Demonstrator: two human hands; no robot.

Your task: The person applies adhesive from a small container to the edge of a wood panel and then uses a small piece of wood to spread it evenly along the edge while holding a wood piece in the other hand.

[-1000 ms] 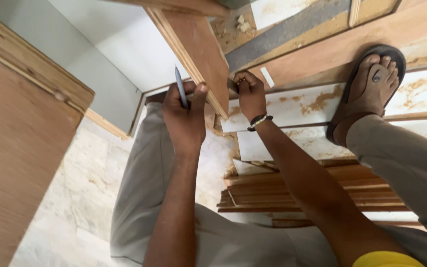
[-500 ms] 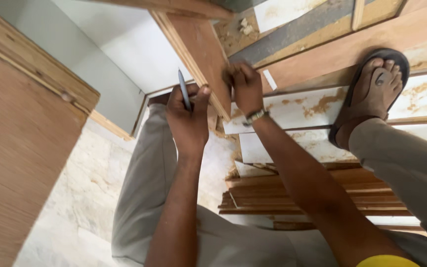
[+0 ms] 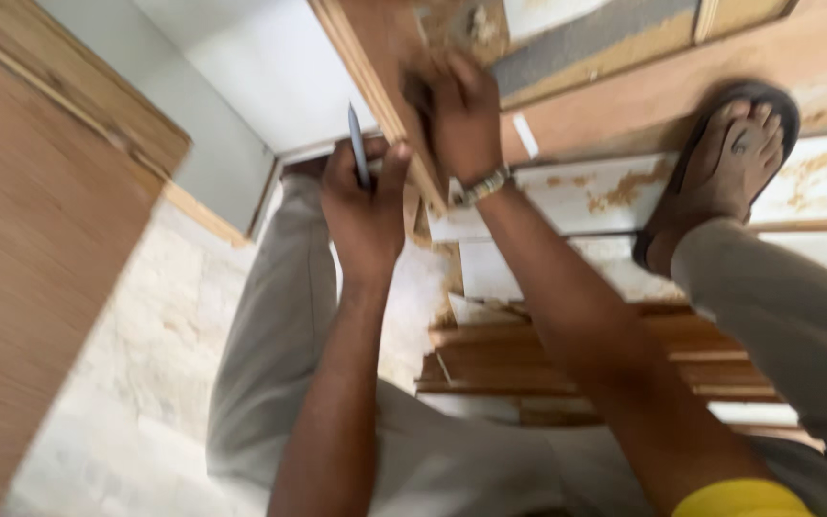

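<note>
My left hand (image 3: pixel 368 206) is closed around a slim grey pen (image 3: pixel 357 146) that points upward, its thumb side resting against the edge of a brown wooden board (image 3: pixel 380 67). My right hand (image 3: pixel 461 115), with a beaded bracelet at the wrist, lies on top of that same board, fingers curled over its surface. The board runs diagonally from the upper middle toward my knees. Whether the right hand holds anything small is unclear because of blur.
My right foot in a dark sandal (image 3: pixel 720 172) rests on white, stained panels (image 3: pixel 576 196). A stack of wooden strips (image 3: pixel 567 364) lies under my right forearm. A large brown plywood sheet (image 3: pixel 31 268) fills the left, above a pale marble floor (image 3: pixel 136 383).
Both hands have slid a little further up along the wooden board; the right hand moved farther than the left. The view has shifted slightly and blurred.
</note>
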